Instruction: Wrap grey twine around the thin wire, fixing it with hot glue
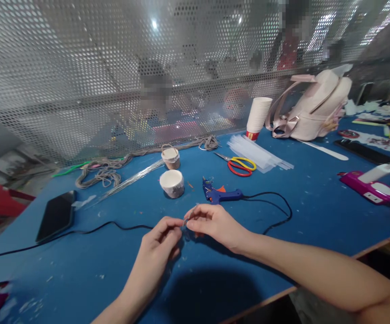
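Observation:
Over the blue table, my left hand and my right hand meet fingertip to fingertip. Between them they pinch a small thin grey loop; whether it is cord or wire I cannot make out. Just beyond my right hand lies a blue hot glue gun with an orange trigger, on its side. Farther back stand a white-lined cup with a rough outer wall and a small covered cup with a handle-like loop on top.
Scissors, white translucent strips, stacked paper cups and a pale backpack lie toward the back right. A pink power strip sits right. Left are grey cord, thin wires, a phone and a black cable. Perforated metal borders the back.

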{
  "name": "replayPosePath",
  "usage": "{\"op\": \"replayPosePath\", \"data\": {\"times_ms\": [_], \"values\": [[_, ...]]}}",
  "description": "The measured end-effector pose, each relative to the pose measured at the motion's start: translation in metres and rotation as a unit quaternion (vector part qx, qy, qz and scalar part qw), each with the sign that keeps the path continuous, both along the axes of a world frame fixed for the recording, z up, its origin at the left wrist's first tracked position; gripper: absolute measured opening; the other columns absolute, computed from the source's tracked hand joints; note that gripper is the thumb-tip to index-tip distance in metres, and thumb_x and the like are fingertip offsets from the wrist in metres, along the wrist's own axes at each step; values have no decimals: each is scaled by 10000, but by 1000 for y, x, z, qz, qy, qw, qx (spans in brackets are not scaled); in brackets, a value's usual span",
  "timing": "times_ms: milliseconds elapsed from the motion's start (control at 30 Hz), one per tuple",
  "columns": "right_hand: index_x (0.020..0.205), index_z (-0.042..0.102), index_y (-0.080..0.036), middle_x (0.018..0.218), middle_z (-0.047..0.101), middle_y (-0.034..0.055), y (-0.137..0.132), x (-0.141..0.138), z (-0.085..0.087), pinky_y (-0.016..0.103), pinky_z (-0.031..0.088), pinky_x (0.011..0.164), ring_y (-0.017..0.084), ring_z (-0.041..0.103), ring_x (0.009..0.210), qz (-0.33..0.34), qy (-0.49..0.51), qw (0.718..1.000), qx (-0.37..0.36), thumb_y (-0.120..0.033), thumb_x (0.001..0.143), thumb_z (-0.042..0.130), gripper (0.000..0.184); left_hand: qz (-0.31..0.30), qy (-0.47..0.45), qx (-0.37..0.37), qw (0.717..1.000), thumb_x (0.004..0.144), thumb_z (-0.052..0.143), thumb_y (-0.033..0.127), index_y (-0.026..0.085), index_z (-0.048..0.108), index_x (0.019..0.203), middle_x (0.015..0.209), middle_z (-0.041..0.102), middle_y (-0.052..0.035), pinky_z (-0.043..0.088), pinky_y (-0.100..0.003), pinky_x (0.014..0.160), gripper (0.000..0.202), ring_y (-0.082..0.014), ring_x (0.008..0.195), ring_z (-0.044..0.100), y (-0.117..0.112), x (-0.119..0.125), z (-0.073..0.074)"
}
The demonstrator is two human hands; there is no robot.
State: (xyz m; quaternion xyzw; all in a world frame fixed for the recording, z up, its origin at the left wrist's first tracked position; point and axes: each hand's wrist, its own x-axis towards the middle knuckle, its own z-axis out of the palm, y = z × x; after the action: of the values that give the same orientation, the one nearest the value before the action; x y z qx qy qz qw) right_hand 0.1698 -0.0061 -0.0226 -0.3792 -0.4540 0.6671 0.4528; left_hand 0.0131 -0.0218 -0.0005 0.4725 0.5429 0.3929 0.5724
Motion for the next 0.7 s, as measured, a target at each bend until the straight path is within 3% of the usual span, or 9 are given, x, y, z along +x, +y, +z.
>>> {"op": "replayPosePath", "data": {"times_ms": [267,467,700], "values": [[762,650,-146,658,582,-19,-3,-6,0,257,404,588,85,496,562,4,27,999,-31,-345,609,762,275,19,-46,-1,999,696,644,279,148,619,747,515,449,53,252,-215,449,142,-76,447,364,-1,0,-4],[729,653,-139,601,566,-28,-2,-6,-3,250,382,545,77,477,514,-32,21,999,-34,-384,622,751,285,30,-94,-27,995,663,667,238,156,586,738,526,441,70,242,-193,422,138,-54,431,337,-1,3,-1],[664,576,-155,584,567,-40,-1,-7,-2,228,379,508,75,508,489,-41,57,996,-56,-277,605,738,211,41,-130,-47,989,645,674,195,161,586,743,520,429,71,230,-166,406,135,-46,445,316,0,1,2]]}}
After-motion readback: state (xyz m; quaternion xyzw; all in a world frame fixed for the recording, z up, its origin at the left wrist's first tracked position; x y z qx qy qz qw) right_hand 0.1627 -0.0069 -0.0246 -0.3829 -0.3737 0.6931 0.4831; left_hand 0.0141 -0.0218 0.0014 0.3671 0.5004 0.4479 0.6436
